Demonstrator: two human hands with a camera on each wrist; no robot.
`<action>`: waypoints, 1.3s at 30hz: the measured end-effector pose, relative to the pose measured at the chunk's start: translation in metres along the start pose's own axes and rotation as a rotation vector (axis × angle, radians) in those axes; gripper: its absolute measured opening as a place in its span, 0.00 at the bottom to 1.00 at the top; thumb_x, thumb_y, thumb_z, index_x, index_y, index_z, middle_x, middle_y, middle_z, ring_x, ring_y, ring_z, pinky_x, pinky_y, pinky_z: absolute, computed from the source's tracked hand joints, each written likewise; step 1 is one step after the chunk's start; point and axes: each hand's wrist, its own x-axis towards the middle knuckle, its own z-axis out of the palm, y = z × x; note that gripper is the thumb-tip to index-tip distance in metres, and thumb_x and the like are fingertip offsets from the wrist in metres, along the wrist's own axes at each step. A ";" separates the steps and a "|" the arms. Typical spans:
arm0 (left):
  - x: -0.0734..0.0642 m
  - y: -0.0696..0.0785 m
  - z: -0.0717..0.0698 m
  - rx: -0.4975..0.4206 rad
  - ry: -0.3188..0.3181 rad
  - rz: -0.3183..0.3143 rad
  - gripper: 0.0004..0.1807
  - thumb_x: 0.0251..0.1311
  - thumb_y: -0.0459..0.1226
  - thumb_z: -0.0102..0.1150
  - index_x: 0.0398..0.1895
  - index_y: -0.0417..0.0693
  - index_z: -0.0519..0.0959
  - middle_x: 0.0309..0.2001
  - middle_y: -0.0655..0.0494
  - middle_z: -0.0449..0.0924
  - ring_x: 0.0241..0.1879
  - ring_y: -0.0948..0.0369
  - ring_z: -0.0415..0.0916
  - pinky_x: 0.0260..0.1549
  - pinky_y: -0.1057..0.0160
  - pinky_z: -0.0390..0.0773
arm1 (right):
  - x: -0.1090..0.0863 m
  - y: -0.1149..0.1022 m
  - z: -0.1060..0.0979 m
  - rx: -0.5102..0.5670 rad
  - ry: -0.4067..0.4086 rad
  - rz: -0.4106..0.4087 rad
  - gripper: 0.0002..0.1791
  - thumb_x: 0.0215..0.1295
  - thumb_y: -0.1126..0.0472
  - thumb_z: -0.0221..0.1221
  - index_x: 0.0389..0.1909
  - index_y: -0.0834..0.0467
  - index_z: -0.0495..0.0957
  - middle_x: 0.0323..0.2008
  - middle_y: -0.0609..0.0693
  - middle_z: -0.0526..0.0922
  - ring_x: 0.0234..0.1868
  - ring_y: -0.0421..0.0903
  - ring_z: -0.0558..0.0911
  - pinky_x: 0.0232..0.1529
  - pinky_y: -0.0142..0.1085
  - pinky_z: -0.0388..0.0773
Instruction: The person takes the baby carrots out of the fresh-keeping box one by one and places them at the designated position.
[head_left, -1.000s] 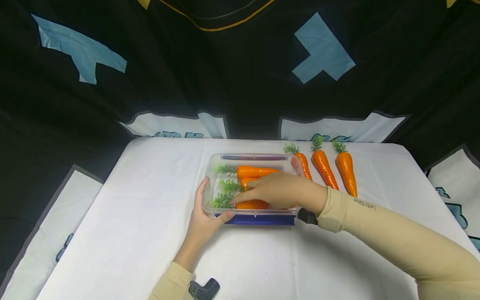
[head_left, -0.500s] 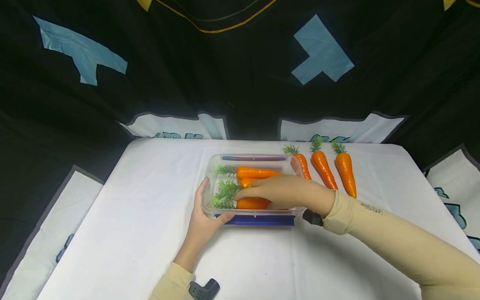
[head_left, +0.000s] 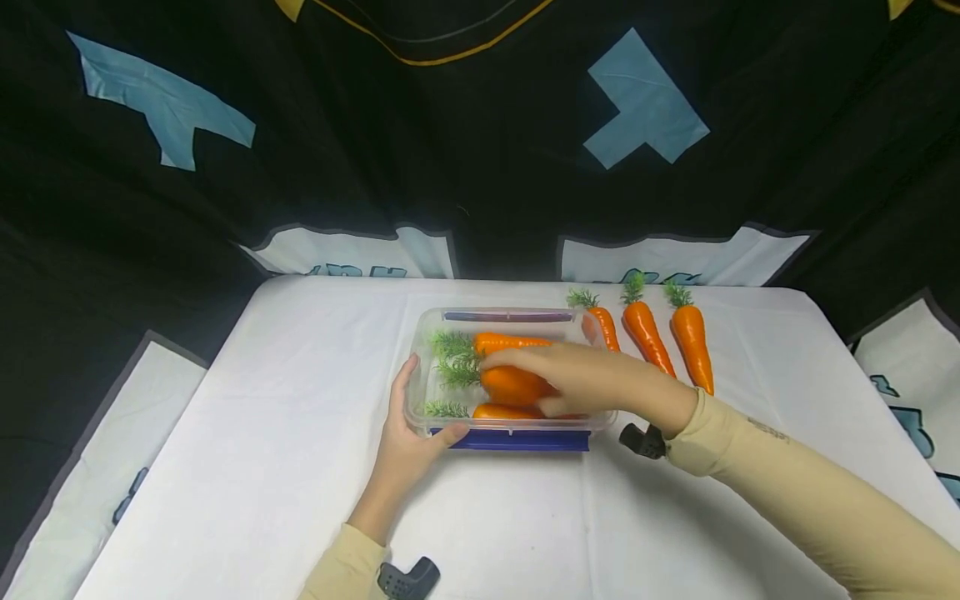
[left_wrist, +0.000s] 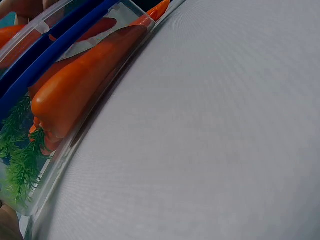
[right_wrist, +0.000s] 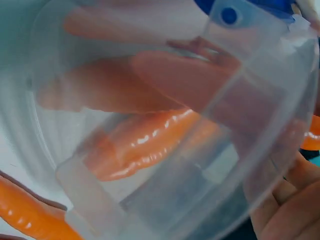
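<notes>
A clear plastic box [head_left: 420, 392] with blue side clips stands near the middle of the table. My left hand [head_left: 408, 446] grips its front left corner, thumb at the front rim and fingers along the left wall. Inside, my right hand [head_left: 581, 375] holds an orange carrot [head_left: 513, 385] with green leaves pointing left; its tip is hidden under the hand. Another carrot [head_left: 510, 341] lies along the back wall. Along the front wall lies one more carrot [head_left: 502, 412], which shows large through the plastic in the left wrist view.
Outside the box, to its right, lie a partly hidden carrot [head_left: 606, 327], a middle carrot [head_left: 647, 333] and a right-hand carrot [head_left: 693, 346], leaves toward the back. White cloth [head_left: 300, 375] covers the table. A black curtain [head_left: 420, 150] hangs behind.
My right hand has drawn its carrot back from the front wall toward the middle of the box, uncovering the front carrot. The right forearm has shifted rightward; my left hand stays put.
</notes>
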 end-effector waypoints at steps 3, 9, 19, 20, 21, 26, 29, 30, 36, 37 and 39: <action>0.001 -0.001 0.000 0.000 0.000 0.003 0.60 0.47 0.46 0.78 0.78 0.74 0.46 0.80 0.64 0.44 0.79 0.51 0.41 0.72 0.30 0.46 | -0.003 0.001 -0.004 0.036 0.071 0.008 0.42 0.60 0.65 0.63 0.72 0.37 0.60 0.70 0.37 0.69 0.55 0.40 0.77 0.58 0.36 0.80; 0.000 0.000 0.001 0.000 0.008 -0.004 0.61 0.46 0.45 0.79 0.78 0.71 0.46 0.80 0.64 0.44 0.79 0.52 0.42 0.74 0.33 0.46 | -0.014 0.000 -0.016 0.107 0.221 0.054 0.40 0.61 0.59 0.65 0.73 0.43 0.59 0.69 0.43 0.70 0.58 0.42 0.77 0.57 0.41 0.82; 0.000 0.002 0.001 -0.004 0.011 -0.009 0.61 0.45 0.45 0.79 0.78 0.71 0.46 0.80 0.63 0.45 0.79 0.51 0.42 0.73 0.32 0.47 | -0.042 0.004 -0.031 0.189 0.385 0.086 0.42 0.60 0.62 0.66 0.73 0.46 0.58 0.60 0.49 0.72 0.36 0.43 0.75 0.27 0.30 0.80; 0.000 0.001 0.001 -0.004 0.010 -0.007 0.61 0.45 0.45 0.79 0.78 0.71 0.46 0.80 0.63 0.45 0.79 0.51 0.42 0.73 0.32 0.47 | -0.047 0.006 -0.032 0.185 0.403 0.085 0.42 0.60 0.62 0.66 0.73 0.47 0.58 0.59 0.49 0.73 0.36 0.43 0.75 0.28 0.30 0.80; 0.000 0.001 0.001 -0.003 0.008 -0.006 0.61 0.46 0.45 0.79 0.78 0.72 0.46 0.80 0.63 0.44 0.79 0.51 0.42 0.73 0.32 0.47 | -0.052 0.008 -0.033 0.182 0.421 0.085 0.43 0.59 0.62 0.67 0.74 0.47 0.58 0.55 0.49 0.74 0.34 0.43 0.74 0.26 0.30 0.78; 0.000 0.001 0.001 -0.007 0.011 -0.005 0.61 0.46 0.45 0.79 0.78 0.72 0.46 0.80 0.63 0.45 0.79 0.52 0.43 0.73 0.32 0.46 | -0.080 0.020 -0.035 0.183 0.486 0.147 0.47 0.58 0.63 0.70 0.75 0.46 0.55 0.50 0.50 0.75 0.36 0.42 0.74 0.22 0.29 0.77; 0.000 0.002 0.001 -0.013 0.012 -0.008 0.61 0.45 0.45 0.79 0.78 0.72 0.47 0.80 0.63 0.45 0.79 0.52 0.43 0.73 0.32 0.46 | -0.099 0.031 -0.034 0.203 0.497 0.211 0.49 0.57 0.62 0.71 0.76 0.46 0.53 0.49 0.52 0.76 0.36 0.42 0.76 0.21 0.30 0.78; 0.000 0.001 0.001 -0.013 0.011 -0.009 0.61 0.45 0.45 0.79 0.78 0.71 0.47 0.80 0.63 0.45 0.79 0.52 0.43 0.73 0.33 0.46 | -0.106 0.036 -0.033 0.216 0.500 0.241 0.50 0.56 0.63 0.72 0.76 0.46 0.54 0.48 0.52 0.76 0.35 0.42 0.77 0.21 0.31 0.79; 0.001 0.000 0.001 -0.011 0.005 -0.012 0.61 0.45 0.45 0.79 0.78 0.72 0.46 0.80 0.62 0.45 0.79 0.51 0.42 0.73 0.32 0.46 | -0.150 0.070 -0.023 0.224 0.495 0.432 0.52 0.55 0.60 0.73 0.76 0.46 0.53 0.54 0.56 0.75 0.38 0.33 0.77 0.31 0.28 0.82; 0.001 0.001 0.001 -0.008 0.005 -0.013 0.61 0.46 0.45 0.79 0.78 0.72 0.46 0.80 0.62 0.45 0.79 0.52 0.42 0.73 0.32 0.46 | -0.158 0.077 -0.021 0.224 0.491 0.447 0.52 0.55 0.60 0.73 0.77 0.47 0.52 0.56 0.58 0.74 0.39 0.32 0.77 0.33 0.26 0.82; 0.000 0.002 0.001 -0.005 0.008 -0.017 0.61 0.46 0.45 0.79 0.78 0.73 0.46 0.80 0.63 0.44 0.79 0.52 0.42 0.73 0.33 0.46 | -0.173 0.091 -0.016 0.208 0.474 0.469 0.52 0.56 0.60 0.72 0.77 0.50 0.51 0.58 0.60 0.72 0.40 0.33 0.77 0.35 0.24 0.80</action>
